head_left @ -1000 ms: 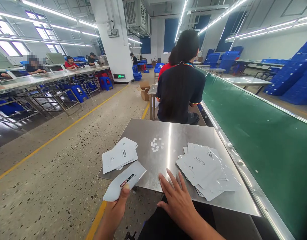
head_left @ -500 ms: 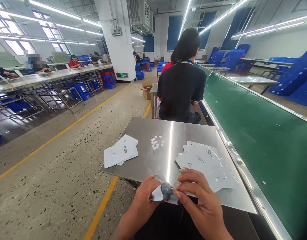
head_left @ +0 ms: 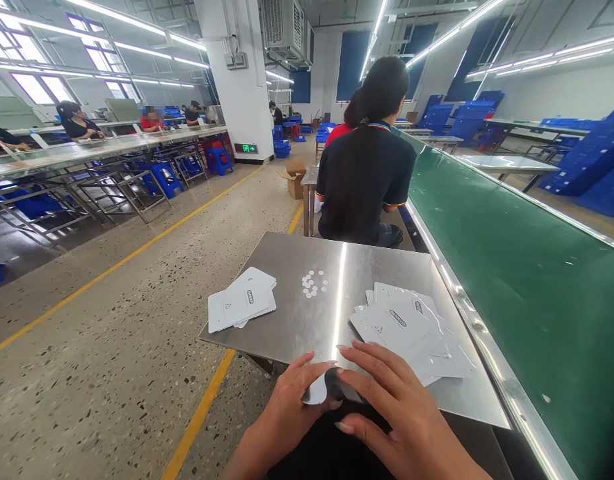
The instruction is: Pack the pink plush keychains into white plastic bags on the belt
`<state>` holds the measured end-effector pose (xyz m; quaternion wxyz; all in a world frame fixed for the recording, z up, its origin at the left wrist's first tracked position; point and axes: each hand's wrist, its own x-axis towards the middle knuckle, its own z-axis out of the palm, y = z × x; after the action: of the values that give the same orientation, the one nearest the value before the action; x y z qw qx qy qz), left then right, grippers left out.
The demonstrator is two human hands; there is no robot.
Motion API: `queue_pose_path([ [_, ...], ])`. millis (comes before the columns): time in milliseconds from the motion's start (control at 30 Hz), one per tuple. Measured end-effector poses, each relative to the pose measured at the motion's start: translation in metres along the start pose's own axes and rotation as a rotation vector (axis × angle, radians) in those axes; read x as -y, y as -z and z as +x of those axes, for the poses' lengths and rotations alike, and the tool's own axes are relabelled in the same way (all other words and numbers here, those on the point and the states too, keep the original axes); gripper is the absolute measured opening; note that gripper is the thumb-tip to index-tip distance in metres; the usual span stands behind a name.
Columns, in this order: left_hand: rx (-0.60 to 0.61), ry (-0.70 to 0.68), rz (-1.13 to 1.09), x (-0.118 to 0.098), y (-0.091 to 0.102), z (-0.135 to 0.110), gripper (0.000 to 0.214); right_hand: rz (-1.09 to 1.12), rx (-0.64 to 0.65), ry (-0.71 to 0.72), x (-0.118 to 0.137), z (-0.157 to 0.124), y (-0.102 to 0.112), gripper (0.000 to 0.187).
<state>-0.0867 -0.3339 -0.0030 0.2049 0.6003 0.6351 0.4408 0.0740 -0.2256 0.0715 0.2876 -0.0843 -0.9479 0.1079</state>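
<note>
My left hand [head_left: 295, 403] is closed around a small pouch [head_left: 316, 392], white on one side and shiny dark grey on the other, bent into a curve above the table's near edge. My right hand [head_left: 397, 400] has its fingers spread, with fingertips at the pouch's right side and the thumb apart below. I cannot see what lies inside the pouch. Flat white printed pouches lie in a left pile [head_left: 241, 301] and a larger right pile [head_left: 399, 325]. Between them are several small white round discs [head_left: 311, 287].
The metal table [head_left: 297, 257] adjoins a green conveyor belt [head_left: 501, 233] with a metal rail on the right. A person in a dark shirt [head_left: 364, 180] sits just ahead, back turned. An open cardboard box [head_left: 295, 183] stands on the floor beyond; other people work at left.
My right hand's fingers have gone from a pinch at the pouch's edge to spread apart beside it. My left hand keeps the pouch in nearly the same place.
</note>
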Motion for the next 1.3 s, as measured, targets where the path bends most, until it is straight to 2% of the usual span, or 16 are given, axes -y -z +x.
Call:
queue_pose_path([
  [67,0.081,0.044,-0.096,-0.011,0.008,-0.002,0.033,0.018,0.019,-0.012,-0.001,-0.004,0.002,0.015],
  [133,0.151,0.021,-0.209,-0.018,0.021,-0.001,0.049,0.059,-0.010,-0.025,-0.004,-0.007,0.006,0.011],
  [200,0.095,-0.016,-0.236,-0.012,0.039,0.005,0.069,0.079,-0.067,-0.115,-0.011,-0.010,0.012,0.006],
  [267,-0.095,0.029,-0.087,0.012,0.059,0.015,0.068,0.065,-0.146,-0.299,-0.024,-0.010,0.017,0.005],
  [300,-0.185,0.109,0.066,0.028,0.069,0.020,0.061,0.051,-0.182,-0.413,-0.033,-0.009,0.018,0.010],
  [367,-0.303,0.190,0.430,0.065,0.087,0.030,0.067,0.012,-0.253,-0.630,-0.057,-0.008,0.018,0.020],
  [500,-0.224,0.253,0.770,0.117,0.104,0.034,0.054,-0.075,-0.293,-0.964,-0.116,-0.013,0.010,0.034],
  [633,-0.275,0.176,0.860,0.130,0.103,0.031,0.042,-0.171,-0.192,-1.079,-0.157,-0.029,0.001,0.041],
  [767,-0.359,0.122,0.858,0.127,0.106,0.034,0.039,-0.333,-0.241,-0.971,-0.157,-0.029,-0.005,0.045],
  [867,-0.443,0.031,0.856,0.109,0.111,0.034,0.037,-0.381,-0.374,-0.774,-0.129,-0.013,-0.009,0.039],
  [933,-0.471,-0.092,0.826,0.087,0.110,0.028,0.037,-0.306,-0.437,-0.550,-0.100,0.002,-0.013,0.032],
  [1000,-0.400,-0.240,0.728,0.059,0.104,0.018,0.041,-0.190,-0.385,-0.270,-0.067,0.016,-0.018,0.035],
  [1067,-0.198,-0.330,0.558,0.031,0.093,0.005,0.045,-0.100,-0.225,-0.031,-0.037,0.027,-0.024,0.042],
  [1100,-0.061,-0.294,0.467,0.019,0.087,-0.001,0.045,-0.070,-0.129,0.048,-0.025,0.030,-0.026,0.039],
  [1167,0.100,-0.135,0.208,0.003,0.076,-0.008,0.041,-0.043,0.038,0.125,-0.008,0.033,-0.030,0.022],
  [1300,0.292,0.245,-0.218,-0.003,0.062,-0.008,0.060,-0.032,0.250,0.118,0.001,0.032,-0.032,0.016],
])
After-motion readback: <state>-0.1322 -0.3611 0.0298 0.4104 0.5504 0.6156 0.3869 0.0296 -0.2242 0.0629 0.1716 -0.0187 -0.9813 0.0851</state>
